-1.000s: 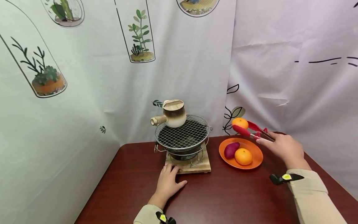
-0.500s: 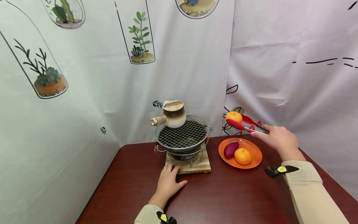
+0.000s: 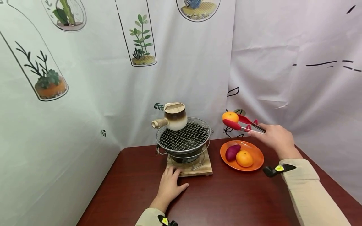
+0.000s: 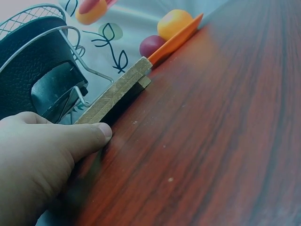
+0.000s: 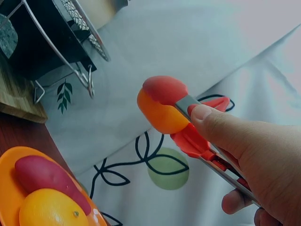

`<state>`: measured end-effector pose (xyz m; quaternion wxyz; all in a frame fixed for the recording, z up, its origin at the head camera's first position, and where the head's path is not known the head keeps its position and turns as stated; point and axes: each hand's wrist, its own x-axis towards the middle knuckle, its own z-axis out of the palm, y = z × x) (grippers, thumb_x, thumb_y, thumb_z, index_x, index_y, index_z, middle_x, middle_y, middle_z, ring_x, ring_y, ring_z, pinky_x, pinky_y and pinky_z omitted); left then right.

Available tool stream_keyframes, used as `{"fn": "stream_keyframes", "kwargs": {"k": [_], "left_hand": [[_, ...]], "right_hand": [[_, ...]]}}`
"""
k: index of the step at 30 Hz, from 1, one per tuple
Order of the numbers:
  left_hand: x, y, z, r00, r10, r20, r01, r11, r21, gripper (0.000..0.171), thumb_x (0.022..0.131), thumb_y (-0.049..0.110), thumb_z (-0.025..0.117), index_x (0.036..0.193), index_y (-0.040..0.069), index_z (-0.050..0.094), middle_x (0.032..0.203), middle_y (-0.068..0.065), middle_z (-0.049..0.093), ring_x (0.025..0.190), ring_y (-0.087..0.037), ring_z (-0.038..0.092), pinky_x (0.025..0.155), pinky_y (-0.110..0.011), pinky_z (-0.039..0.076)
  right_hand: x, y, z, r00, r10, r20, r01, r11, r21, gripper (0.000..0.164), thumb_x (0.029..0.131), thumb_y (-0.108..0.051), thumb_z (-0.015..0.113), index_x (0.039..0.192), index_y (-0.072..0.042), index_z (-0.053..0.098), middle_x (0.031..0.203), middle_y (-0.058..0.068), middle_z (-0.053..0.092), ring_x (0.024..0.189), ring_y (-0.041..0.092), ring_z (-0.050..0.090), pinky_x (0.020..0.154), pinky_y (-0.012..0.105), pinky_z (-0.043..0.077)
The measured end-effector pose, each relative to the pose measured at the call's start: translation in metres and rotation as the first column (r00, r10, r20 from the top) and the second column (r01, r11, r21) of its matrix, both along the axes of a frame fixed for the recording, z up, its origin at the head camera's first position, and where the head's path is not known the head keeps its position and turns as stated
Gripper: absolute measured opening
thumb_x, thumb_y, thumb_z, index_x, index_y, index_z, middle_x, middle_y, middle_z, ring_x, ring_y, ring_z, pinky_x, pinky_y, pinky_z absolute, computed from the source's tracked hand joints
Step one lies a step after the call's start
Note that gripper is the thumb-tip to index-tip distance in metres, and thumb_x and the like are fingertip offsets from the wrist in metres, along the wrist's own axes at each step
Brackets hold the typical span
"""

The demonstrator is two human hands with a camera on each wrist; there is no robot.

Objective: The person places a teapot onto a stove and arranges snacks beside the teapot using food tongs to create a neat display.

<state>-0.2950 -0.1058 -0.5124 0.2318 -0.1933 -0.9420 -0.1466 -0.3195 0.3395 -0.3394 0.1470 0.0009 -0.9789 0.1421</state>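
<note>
My right hand (image 3: 278, 139) grips a pair of tongs (image 3: 245, 125) with red tips and metal arms. Between the tips is an orange mandarin (image 3: 230, 116), held in the air above and behind the orange plate (image 3: 256, 154). On that plate lie a purple sweet potato (image 3: 233, 152) and a second mandarin (image 3: 244, 158). My left hand (image 3: 169, 187) rests with its fingers at the front edge of a wooden board (image 3: 195, 171), thumb spread to the right. On the board stands a round tabletop grill (image 3: 185, 138) with a wire mesh top.
A small brown-and-white pot (image 3: 177, 121) with a wooden lid and side handle sits on the back left of the mesh. The dark red wooden table (image 3: 220, 197) stands against a white printed cloth (image 3: 198, 69) hung behind and at the sides.
My right hand has moved left and slightly up, carrying the tongs and mandarin nearer the grill. My left hand stays at the board.
</note>
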Motion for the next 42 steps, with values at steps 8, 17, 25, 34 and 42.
{"fn": "stream_keyframes", "kwargs": {"k": [8, 17, 25, 34, 42], "left_hand": [[0.001, -0.001, 0.000, 1.000, 0.006, -0.011, -0.006, 1.000, -0.003, 0.057, 0.072, 0.049, 0.087, 0.117, 0.019, 0.066, 0.121, -0.010, 0.056, 0.118, -0.034, 0.052, 0.102, -0.051, 0.043], [0.000, 0.001, 0.001, 1.000, 0.010, 0.016, -0.010, 1.000, -0.008, 0.058, 0.075, 0.052, 0.085, 0.120, 0.021, 0.066, 0.123, -0.008, 0.056, 0.121, -0.032, 0.051, 0.104, -0.049, 0.042], [0.001, 0.001, 0.002, 1.000, 0.005, 0.027, -0.005, 1.000, -0.002, 0.057, 0.075, 0.051, 0.084, 0.120, 0.021, 0.066, 0.124, -0.010, 0.056, 0.122, -0.033, 0.051, 0.104, -0.051, 0.042], [0.001, 0.002, 0.002, 0.999, 0.012, 0.036, -0.011, 1.000, -0.022, 0.057, 0.077, 0.053, 0.082, 0.121, 0.021, 0.065, 0.124, -0.009, 0.056, 0.122, -0.032, 0.050, 0.105, -0.050, 0.041], [0.001, 0.001, 0.003, 1.000, 0.008, 0.028, -0.008, 1.000, -0.017, 0.057, 0.076, 0.052, 0.084, 0.120, 0.021, 0.066, 0.123, -0.009, 0.056, 0.121, -0.033, 0.051, 0.104, -0.050, 0.042]], "right_hand": [[-0.005, -0.015, 0.008, 1.000, 0.010, -0.001, -0.010, 1.000, 0.008, 0.110, 0.077, -0.092, 0.043, 0.147, -0.008, 0.051, 0.135, 0.032, 0.056, 0.108, 0.047, 0.056, 0.071, 0.059, 0.050], [-0.009, -0.028, 0.020, 0.999, 0.044, -0.014, -0.044, 0.999, 0.014, 0.105, 0.078, -0.090, 0.045, 0.147, -0.012, 0.053, 0.133, 0.028, 0.059, 0.108, 0.044, 0.057, 0.070, 0.057, 0.050], [-0.012, -0.039, 0.026, 0.998, 0.062, -0.028, -0.062, 0.998, 0.018, 0.107, 0.076, -0.092, 0.045, 0.147, -0.014, 0.053, 0.131, 0.028, 0.061, 0.108, 0.044, 0.058, 0.070, 0.057, 0.049], [-0.013, -0.053, 0.029, 0.996, 0.079, -0.031, -0.078, 0.996, 0.044, 0.110, 0.074, -0.094, 0.042, 0.144, -0.012, 0.057, 0.126, 0.026, 0.064, 0.104, 0.042, 0.062, 0.068, 0.054, 0.050], [-0.016, -0.064, 0.031, 0.995, 0.098, -0.028, -0.096, 0.994, 0.050, 0.112, 0.073, -0.096, 0.039, 0.145, -0.011, 0.055, 0.124, 0.026, 0.065, 0.099, 0.039, 0.063, 0.070, 0.054, 0.052]]}}
